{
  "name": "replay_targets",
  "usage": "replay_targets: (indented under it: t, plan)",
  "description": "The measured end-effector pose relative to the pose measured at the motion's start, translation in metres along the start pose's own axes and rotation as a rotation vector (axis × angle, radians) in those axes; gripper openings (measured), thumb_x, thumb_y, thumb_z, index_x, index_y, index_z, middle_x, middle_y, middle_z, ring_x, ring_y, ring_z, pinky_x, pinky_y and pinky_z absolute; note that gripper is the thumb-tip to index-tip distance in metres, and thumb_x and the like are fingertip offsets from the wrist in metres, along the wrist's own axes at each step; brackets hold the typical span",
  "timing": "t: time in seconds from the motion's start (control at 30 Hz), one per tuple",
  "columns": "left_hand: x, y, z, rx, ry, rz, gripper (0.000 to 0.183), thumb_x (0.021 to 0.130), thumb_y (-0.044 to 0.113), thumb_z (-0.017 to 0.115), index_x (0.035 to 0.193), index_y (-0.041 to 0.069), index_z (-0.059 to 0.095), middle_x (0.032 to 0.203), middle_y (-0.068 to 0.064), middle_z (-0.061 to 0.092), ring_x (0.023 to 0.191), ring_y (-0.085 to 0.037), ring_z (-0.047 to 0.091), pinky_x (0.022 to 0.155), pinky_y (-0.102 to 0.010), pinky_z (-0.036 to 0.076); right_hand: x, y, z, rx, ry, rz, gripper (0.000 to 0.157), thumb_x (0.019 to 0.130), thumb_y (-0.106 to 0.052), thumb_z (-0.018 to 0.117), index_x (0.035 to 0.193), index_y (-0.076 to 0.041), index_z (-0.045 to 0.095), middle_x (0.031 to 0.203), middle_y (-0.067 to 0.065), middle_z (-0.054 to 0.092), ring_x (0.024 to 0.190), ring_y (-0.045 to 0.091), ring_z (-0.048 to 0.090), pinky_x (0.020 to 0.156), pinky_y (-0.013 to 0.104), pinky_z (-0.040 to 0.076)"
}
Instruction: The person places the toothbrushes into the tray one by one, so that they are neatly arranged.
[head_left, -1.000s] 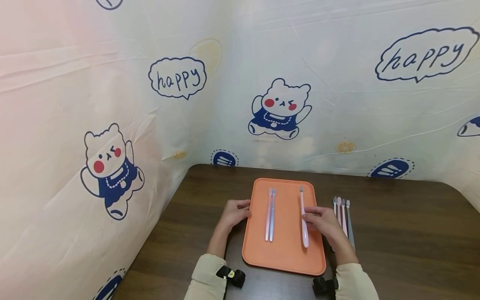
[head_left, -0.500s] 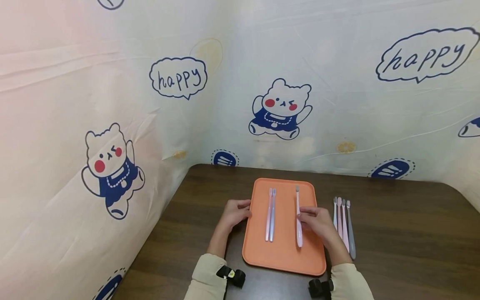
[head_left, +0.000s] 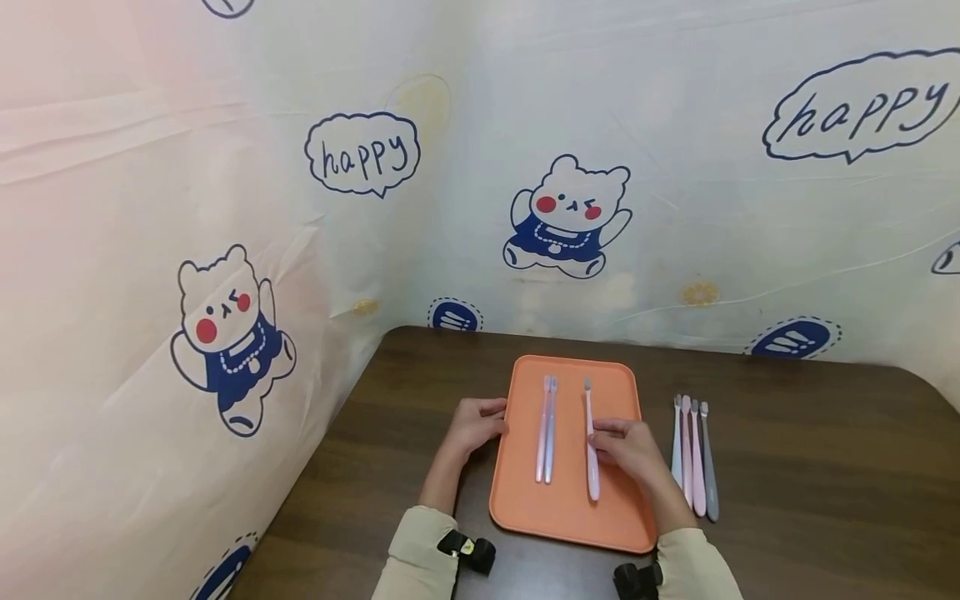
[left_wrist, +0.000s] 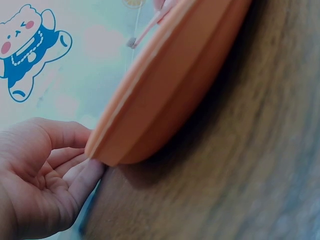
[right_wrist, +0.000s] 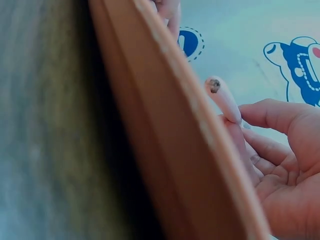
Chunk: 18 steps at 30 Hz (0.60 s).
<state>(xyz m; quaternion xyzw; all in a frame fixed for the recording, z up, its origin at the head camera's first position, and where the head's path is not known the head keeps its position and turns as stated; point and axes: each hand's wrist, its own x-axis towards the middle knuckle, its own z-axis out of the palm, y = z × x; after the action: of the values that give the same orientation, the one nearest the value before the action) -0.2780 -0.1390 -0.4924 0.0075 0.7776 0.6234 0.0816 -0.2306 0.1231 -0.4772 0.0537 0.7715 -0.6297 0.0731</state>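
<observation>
My right hand (head_left: 626, 450) pinches a pale pink toothbrush (head_left: 592, 467) between thumb and fingers, over the right half of an orange tray (head_left: 517, 517). Its grey bristle head points to the far side; the right wrist view shows the toothbrush's handle end (right_wrist: 222, 97) beside the fingertips. At the tray's left edge, my left hand (head_left: 477, 427) grips the rim, fingers on both sides of it in the left wrist view. A pink toothbrush (head_left: 542, 433) and a bluish toothbrush (head_left: 551, 437) lie side by side on the tray, left of the held one.
Several toothbrushes (head_left: 697, 467), white, pink and grey, lie in a row on the dark wooden table (head_left: 825, 483), right of the tray. A printed cloth (head_left: 450, 208) hangs behind the table and along its left side.
My right hand has moved left across the tray with the pale pink toothbrush, nearer to the pair lying there. My left hand has stayed at the tray's edge. The view has shifted slightly.
</observation>
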Motion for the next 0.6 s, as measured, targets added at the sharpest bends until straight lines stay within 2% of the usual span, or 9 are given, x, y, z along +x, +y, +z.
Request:
replay_targets:
  t: [0.37,0.6]
  plan:
    - [0.001,0.0,0.0,-0.005,0.002,-0.007,0.052,0.078,-0.006,0.067,0.13,-0.008,0.065,0.131,-0.027,0.067,0.126,-0.034,0.065,0.087,-0.035,0.062,0.012,-0.006,0.007,-0.074,0.015,-0.008,0.039,0.092,-0.006,0.066,0.124,0.016,0.063,0.11,0.026,0.074,0.085,0.012,0.071,0.076,0.032,0.064]
    - [0.0,-0.002,0.0,-0.001,0.006,0.0,0.052,0.078,-0.007,0.068,0.13,-0.009,0.065,0.131,-0.028,0.067,0.125,-0.034,0.065,0.088,-0.036,0.062,0.018,-0.006,0.017,-0.057,0.029,0.008,0.037,0.091,-0.004,0.069,0.121,0.016,0.065,0.107,0.026,0.074,0.081,0.01,0.071,0.073,0.029,0.063]
